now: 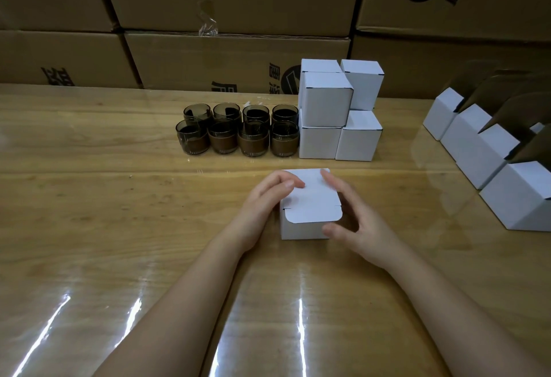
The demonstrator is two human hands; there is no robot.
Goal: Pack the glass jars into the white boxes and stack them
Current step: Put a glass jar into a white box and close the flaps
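Box [310, 229], white, sits near centre of table [119, 197], lid tab [313, 215] untucked (contents hidden). Left hand [265, 200] curls onto its top; right hand [357, 224] clasps its right side. Risk: tab creases if pushed off-slot, or box skids far toward glass jars [238, 129].

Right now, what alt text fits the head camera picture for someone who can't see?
The left hand and right hand hold a white box on a wooden table, its lid flap down but untucked. Behind stand eight glass jars beside stacked white boxes; open boxes sit at the right.
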